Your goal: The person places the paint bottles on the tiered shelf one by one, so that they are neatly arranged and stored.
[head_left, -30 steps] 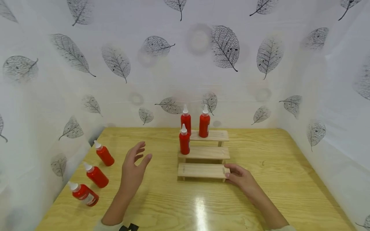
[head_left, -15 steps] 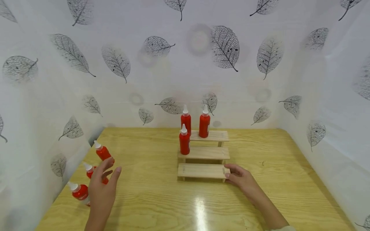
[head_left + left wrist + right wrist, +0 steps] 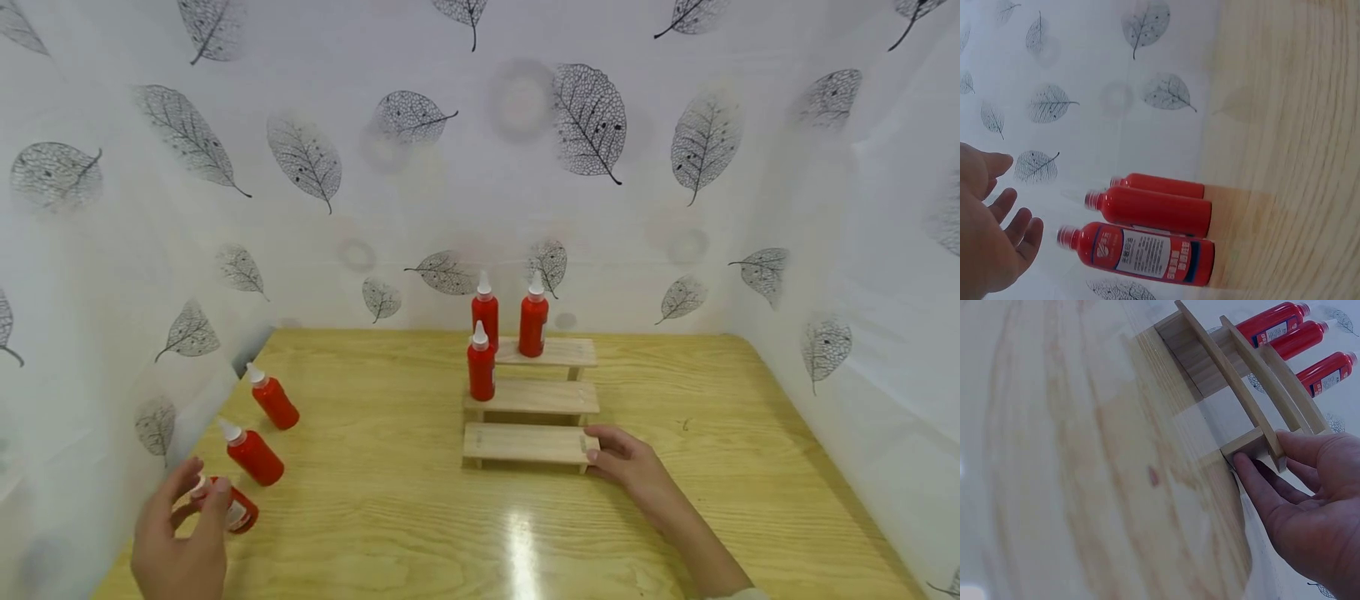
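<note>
Your left grip (image 3: 178, 529) hangs with thumb and fingers apart, holding nothing; the left wrist view shows it clear of the bottles. The near bottle (image 3: 243, 510) stands upright on the desk (image 3: 390, 542) at that grip's 2 o'clock, just beside it. If that is the one you are after, come down past the white nozzle and wrap the red body, since a pinch on the tapered tip would probably let it swing. Go lightly: the walls look like soft plastic. The middle bottle (image 3: 255, 457) and the far bottle (image 3: 276, 404) stand toward 1 o'clock, so a straight lift seems safer than a sweep across them.

Your right grip (image 3: 624, 458) is clamped on the right end of the lowest step (image 3: 531, 442) of the wooden stand (image 3: 536, 397). A steady, gentle hold there should stop it sliding; avoid tipping it. From that grip, the middle-step bottle (image 3: 482, 373) stands at 10 o'clock, at the left end of its step, and two top-step bottles (image 3: 533, 327) stand near 11. A jolt at your end could topple any of them.
</note>
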`<state>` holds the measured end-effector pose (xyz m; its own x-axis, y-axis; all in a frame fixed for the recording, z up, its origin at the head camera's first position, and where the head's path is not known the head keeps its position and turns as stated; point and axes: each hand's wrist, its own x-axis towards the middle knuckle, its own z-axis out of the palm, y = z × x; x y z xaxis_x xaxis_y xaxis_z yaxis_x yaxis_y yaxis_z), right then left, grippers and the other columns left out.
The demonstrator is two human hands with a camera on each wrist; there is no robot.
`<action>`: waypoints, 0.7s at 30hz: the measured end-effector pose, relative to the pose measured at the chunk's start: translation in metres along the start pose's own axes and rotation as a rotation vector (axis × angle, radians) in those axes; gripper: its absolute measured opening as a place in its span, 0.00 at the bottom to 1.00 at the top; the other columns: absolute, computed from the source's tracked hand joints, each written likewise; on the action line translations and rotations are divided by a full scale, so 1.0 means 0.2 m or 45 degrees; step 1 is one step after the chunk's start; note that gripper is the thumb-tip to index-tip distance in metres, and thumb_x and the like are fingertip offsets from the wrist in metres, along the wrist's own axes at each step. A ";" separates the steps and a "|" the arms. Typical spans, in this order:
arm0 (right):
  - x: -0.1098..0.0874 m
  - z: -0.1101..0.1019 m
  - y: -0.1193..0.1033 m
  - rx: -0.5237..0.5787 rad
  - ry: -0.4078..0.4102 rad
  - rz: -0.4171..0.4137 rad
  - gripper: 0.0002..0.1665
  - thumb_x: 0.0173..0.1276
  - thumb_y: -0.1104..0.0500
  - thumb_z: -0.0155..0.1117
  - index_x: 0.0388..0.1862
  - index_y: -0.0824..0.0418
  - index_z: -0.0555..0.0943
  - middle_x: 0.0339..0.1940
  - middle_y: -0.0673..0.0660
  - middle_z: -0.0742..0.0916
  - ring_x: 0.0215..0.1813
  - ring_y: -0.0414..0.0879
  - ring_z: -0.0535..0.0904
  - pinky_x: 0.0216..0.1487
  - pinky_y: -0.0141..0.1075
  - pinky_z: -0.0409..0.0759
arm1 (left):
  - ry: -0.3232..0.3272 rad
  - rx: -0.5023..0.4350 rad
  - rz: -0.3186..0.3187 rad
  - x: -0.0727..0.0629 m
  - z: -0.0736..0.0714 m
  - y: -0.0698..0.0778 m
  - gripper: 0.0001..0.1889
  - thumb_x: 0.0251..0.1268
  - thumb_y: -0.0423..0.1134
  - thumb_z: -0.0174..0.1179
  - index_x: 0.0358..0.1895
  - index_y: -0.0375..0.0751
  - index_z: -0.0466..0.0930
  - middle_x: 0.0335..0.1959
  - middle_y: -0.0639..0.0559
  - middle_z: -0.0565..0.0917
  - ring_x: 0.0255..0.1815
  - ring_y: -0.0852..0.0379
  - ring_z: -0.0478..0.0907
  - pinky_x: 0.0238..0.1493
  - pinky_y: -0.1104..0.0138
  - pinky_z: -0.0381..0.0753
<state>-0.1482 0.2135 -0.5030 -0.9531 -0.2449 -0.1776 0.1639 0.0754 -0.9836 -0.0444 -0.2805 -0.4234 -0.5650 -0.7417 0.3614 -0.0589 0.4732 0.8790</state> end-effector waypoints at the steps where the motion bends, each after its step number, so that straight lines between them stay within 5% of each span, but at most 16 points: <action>1: 0.00 0.00 0.00 -0.003 -0.001 0.000 0.36 0.72 0.54 0.66 0.74 0.65 0.68 0.75 0.67 0.69 0.69 0.57 0.73 0.61 0.37 0.82 | 0.026 0.004 -0.005 0.01 -0.01 -0.01 0.22 0.67 0.38 0.67 0.64 0.48 0.81 0.49 0.75 0.77 0.50 0.75 0.71 0.44 0.85 0.70; 8: -0.01 -0.01 0.00 -0.007 0.005 -0.004 0.35 0.72 0.54 0.66 0.74 0.64 0.68 0.74 0.66 0.70 0.70 0.57 0.73 0.61 0.37 0.82 | 0.093 0.095 -0.180 0.06 -0.08 -0.09 0.26 0.67 0.43 0.66 0.69 0.53 0.76 0.51 0.80 0.69 0.52 0.80 0.67 0.43 0.86 0.67; 12: -0.01 -0.01 0.00 -0.011 -0.001 -0.006 0.36 0.72 0.54 0.66 0.74 0.64 0.68 0.75 0.66 0.69 0.71 0.58 0.72 0.61 0.37 0.82 | -0.001 0.098 -0.309 0.10 -0.08 -0.15 0.30 0.69 0.47 0.64 0.73 0.58 0.70 0.59 0.74 0.69 0.55 0.78 0.67 0.44 0.86 0.65; 21: 0.00 -0.01 0.01 -0.011 -0.018 0.002 0.36 0.72 0.53 0.66 0.74 0.64 0.67 0.75 0.66 0.69 0.69 0.57 0.75 0.61 0.38 0.83 | -0.136 0.059 -0.365 0.14 -0.04 -0.22 0.30 0.69 0.48 0.64 0.73 0.51 0.71 0.59 0.67 0.76 0.52 0.76 0.69 0.42 0.88 0.65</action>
<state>-0.1482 0.2161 -0.5045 -0.9493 -0.2581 -0.1795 0.1631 0.0841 -0.9830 -0.0519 -0.3260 -0.4494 -0.6033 -0.7949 0.0639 -0.2643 0.2749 0.9245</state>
